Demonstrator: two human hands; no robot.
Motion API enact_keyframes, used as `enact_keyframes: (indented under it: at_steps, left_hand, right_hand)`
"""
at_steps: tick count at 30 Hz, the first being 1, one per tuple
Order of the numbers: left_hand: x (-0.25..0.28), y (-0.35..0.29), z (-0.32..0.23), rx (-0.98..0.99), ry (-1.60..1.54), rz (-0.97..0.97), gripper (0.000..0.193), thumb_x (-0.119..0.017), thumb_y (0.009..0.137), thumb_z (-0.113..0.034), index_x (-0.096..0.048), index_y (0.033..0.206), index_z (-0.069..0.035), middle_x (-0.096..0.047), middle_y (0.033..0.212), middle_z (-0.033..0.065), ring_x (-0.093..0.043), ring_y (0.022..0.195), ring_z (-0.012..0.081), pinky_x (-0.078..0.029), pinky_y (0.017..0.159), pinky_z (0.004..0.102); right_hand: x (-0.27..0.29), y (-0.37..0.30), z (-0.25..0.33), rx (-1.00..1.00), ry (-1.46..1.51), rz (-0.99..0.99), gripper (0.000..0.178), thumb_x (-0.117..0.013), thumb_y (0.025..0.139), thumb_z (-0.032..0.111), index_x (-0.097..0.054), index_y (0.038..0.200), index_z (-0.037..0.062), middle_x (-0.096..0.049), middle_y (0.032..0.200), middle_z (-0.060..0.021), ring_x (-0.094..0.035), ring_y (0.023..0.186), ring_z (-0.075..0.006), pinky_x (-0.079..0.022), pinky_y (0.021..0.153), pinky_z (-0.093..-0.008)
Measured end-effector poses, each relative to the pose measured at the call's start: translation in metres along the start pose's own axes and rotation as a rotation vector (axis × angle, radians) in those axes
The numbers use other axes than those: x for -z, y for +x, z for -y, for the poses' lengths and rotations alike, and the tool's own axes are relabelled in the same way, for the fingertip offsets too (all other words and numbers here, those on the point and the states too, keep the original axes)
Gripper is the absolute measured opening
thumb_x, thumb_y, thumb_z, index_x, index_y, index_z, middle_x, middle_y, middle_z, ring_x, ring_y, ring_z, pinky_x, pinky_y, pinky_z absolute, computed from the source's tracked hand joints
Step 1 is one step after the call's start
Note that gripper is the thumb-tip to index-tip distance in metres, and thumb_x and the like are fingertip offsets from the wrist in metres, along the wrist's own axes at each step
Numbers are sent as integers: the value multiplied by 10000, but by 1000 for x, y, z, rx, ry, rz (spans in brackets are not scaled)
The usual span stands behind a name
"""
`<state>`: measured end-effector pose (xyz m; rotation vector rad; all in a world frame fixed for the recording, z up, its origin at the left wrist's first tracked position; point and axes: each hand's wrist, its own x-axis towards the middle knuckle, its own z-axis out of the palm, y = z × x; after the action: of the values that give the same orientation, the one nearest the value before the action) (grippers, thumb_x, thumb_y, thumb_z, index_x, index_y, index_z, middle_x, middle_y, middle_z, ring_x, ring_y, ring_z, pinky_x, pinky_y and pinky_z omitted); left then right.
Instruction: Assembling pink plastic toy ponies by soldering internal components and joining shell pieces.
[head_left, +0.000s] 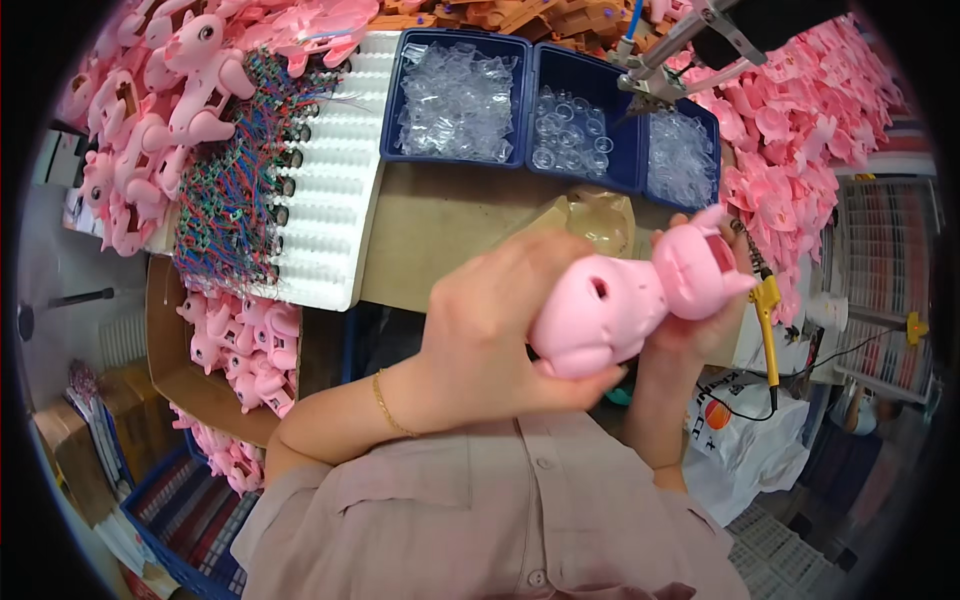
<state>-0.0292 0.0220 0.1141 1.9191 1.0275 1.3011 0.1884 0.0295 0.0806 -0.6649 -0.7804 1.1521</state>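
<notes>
Held up in front of my chest is a pink plastic toy animal [600, 310] with a round body, a small dark hole in it, and an open-sided head at the right end. My left hand [490, 310] wraps round the body, thumb beneath. Around the head, partly behind it, curls my right hand [690, 335]; some of its fingers are hidden. Just beyond the toy a clear yellowish plastic piece [600, 218] lies on the tan tabletop [440, 225].
Blue bins [528, 110] of clear plastic parts line the table's back. A white foam tray [335, 170] with wired components [235, 170] sits left, beside piled pink toys [205, 80]. Pink parts [800, 130] heap at right, near a hanging yellow-handled soldering iron [768, 320]. A metal fixture [665, 75] overhangs the bins.
</notes>
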Motion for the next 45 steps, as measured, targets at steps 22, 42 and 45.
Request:
enact_keyframes:
  at_steps: [22, 42, 45]
  left_hand:
    - [1, -3, 44, 494, -822, 441, 965, -920, 508, -141, -427, 1328, -14, -534, 1287, 103, -546, 1154, 221, -445, 998, 374]
    - [5, -21, 9, 1211, -914, 845, 619, -695, 837, -217, -415, 1335, 22, -533, 1251, 106, -511, 1161, 182, -435, 972, 320]
    - [5, -19, 14, 1263, -962, 1016, 660, -743, 785, -147, -421, 1338, 15, -541, 1243, 102, -520, 1154, 176, -438, 973, 318]
  right_hand:
    - [-15, -13, 51, 70, -1011, 587, 595, -695, 812, 387, -545, 1253, 17, -512, 1243, -144, -511, 1155, -277, -383, 996, -378]
    - [-8, -67, 38, -773, -363, 511, 663, -534, 960, 308, -244, 1446, -38, -394, 1404, -119, -392, 1283, -192, -323, 1053, -313]
    - [-10, -48, 49, -1283, -28, 533, 614, -559, 957, 257, -267, 1427, -8, -512, 1241, -90, -539, 1056, -135, -450, 908, -276]
